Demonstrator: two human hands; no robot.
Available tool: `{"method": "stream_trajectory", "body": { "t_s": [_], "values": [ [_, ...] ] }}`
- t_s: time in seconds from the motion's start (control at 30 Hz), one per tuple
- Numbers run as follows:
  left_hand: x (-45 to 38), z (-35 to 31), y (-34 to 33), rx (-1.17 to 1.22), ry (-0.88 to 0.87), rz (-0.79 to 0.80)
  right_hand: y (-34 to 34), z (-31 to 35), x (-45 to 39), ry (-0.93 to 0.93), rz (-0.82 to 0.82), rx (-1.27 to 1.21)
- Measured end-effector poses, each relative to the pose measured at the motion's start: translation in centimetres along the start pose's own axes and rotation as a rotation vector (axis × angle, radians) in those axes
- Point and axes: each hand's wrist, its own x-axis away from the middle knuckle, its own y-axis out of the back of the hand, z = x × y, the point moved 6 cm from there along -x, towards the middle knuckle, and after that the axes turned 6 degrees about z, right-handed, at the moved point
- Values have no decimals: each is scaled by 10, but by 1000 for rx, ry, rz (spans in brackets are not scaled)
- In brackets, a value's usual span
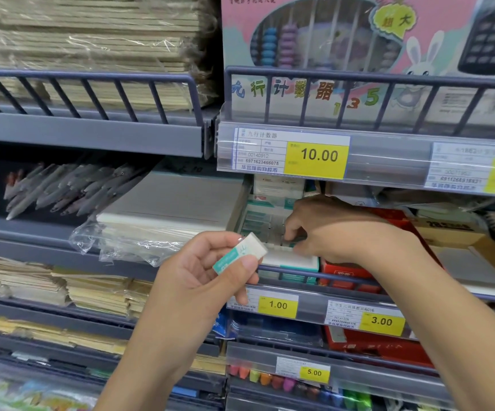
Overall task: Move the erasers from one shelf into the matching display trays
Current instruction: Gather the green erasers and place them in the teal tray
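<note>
In the head view, a white eraser (240,253) with a teal paper sleeve is held in front of the shelves by the left hand (210,271); it is pinched between the thumb on its near side and the fingers curled behind it, and it is tilted, its bare white end pointing up and to the right. It is kept just in front of the middle shelf rail (314,277), near the white and teal display tray (293,259).

The right hand (329,229) is reached into that tray under the upper shelf, its fingers bent down onto the teal-sleeved erasers (258,221) packed in rows inside. Whether one of them is actually gripped cannot be told, since the fingertips are hidden among the rows.

A red box (344,274) is seen just to the right of the tray. Yellow price tags marked 1.00 (278,305) and 3.00 (382,321) are fixed to the rail below, and one marked 10.00 (317,157) to the shelf above, under a pink abacus box (314,40). To the left, a wrapped stack of white paper (163,215) and a row of pens (62,188) are laid on the same shelf level.
</note>
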Motion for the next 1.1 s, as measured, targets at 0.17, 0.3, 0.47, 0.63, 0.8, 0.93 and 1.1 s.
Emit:
{"method": "stream_trajectory", "body": {
  "t_s": [0.17,0.3,0.47,0.63,0.8,0.93,1.1],
  "values": [
    [2,-2,2,-43,-37,-21,13,1,22,84,-195,-124],
    [2,-5,2,-48,-48,-65,21,29,63,458,-319,-520],
    [1,-10,-3,-61,-52,-73,23,52,77,654,-412,-535],
    [7,-18,-2,-283,-155,-193,31,28,77,486,-509,-583],
    [16,-28,-13,-1082,-500,-213,22,5,59,163,-479,-510],
    [11,-11,-22,-1247,-597,-85,14,9,37,110,-389,-441],
    [9,6,-18,-1272,-581,-63,2,19,13,119,-274,-375]
  ]
}}
